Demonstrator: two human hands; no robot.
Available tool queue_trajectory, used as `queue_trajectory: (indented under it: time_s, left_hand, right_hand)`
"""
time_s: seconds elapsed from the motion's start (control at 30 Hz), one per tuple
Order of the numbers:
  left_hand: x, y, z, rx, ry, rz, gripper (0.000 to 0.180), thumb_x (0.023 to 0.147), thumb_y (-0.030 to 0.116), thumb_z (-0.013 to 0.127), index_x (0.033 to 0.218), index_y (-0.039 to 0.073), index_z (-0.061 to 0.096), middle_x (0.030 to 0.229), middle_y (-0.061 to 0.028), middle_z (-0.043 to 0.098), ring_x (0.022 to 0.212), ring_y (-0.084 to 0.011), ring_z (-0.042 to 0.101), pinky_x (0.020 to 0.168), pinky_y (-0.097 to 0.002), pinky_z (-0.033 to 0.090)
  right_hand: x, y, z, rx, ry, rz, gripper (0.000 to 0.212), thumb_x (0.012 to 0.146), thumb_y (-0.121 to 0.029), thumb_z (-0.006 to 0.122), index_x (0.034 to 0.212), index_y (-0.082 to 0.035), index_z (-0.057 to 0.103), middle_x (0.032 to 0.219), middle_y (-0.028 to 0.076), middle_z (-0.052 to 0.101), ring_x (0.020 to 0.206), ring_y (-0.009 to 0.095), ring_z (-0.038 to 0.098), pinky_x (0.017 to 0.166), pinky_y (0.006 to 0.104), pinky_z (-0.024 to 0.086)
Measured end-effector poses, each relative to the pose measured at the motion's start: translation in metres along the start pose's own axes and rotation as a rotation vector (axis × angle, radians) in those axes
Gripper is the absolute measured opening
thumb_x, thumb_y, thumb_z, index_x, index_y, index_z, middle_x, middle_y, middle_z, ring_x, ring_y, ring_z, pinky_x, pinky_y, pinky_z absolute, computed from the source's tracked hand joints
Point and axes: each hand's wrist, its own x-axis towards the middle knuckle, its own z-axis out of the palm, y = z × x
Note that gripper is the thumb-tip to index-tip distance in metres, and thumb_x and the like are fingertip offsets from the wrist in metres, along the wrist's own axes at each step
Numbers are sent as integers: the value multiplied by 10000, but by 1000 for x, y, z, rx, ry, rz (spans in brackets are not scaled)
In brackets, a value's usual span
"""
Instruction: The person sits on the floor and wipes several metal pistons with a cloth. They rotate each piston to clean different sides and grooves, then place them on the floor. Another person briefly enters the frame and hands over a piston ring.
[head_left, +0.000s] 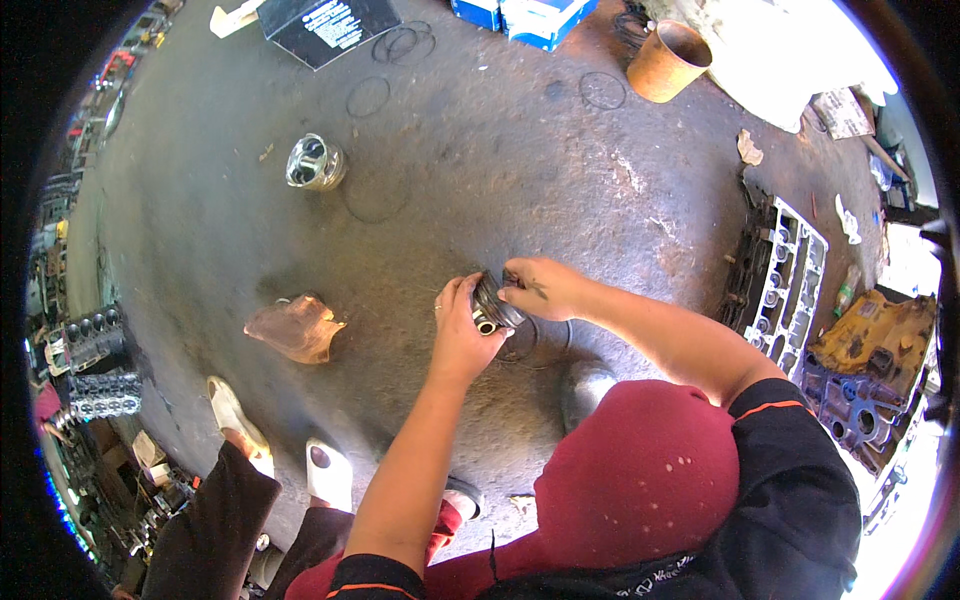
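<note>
My left hand (466,325) wraps round a piston (497,309), with its dark grooved side and round pin hole showing. At the piston's upper edge, the fingers of my right hand (540,286) are closed against the grooved part. Whether they pinch a thin ring there, I cannot tell. Just below the hands, thin dark piston rings (571,337) lie on the floor. A second piston (317,163), shiny and silver, stands farther off to the left.
More rings (602,91) lie scattered on the concrete floor. A brown wrapper (296,328) is left of my hands. Far off are a black box (325,25), blue boxes (545,20) and a rusty cylinder (668,62). Engine parts (788,280) line the right; a person's shoes (328,472) are lower left.
</note>
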Motion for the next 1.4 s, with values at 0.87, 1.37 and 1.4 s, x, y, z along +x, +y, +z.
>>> queue_trajectory:
  time_s: [0.87,1.37,1.4]
  left_hand:
    - [-17,9,18,15,132,76,784,668,113,899,1371,32,561,1418,-184,547,1297,-415,504,1124,-524,393]
    - [-20,10,19,49,184,25,758,660,184,899,1337,53,586,1368,-165,600,1276,-389,537,1103,-509,411]
    - [-21,11,21,46,197,19,739,674,197,894,1337,65,595,1366,-157,600,1266,-383,539,1105,-514,401]
  right_hand:
    - [-18,-37,17,-335,138,45,390,995,-372,600,1005,15,550,771,246,705,713,457,713,643,546,572]
    - [-17,-20,38,-329,279,31,383,994,-347,628,995,11,493,804,248,703,764,443,711,672,534,571]
    - [-17,-20,38,-314,271,44,382,994,-345,630,995,11,491,807,249,703,766,443,711,671,535,569]
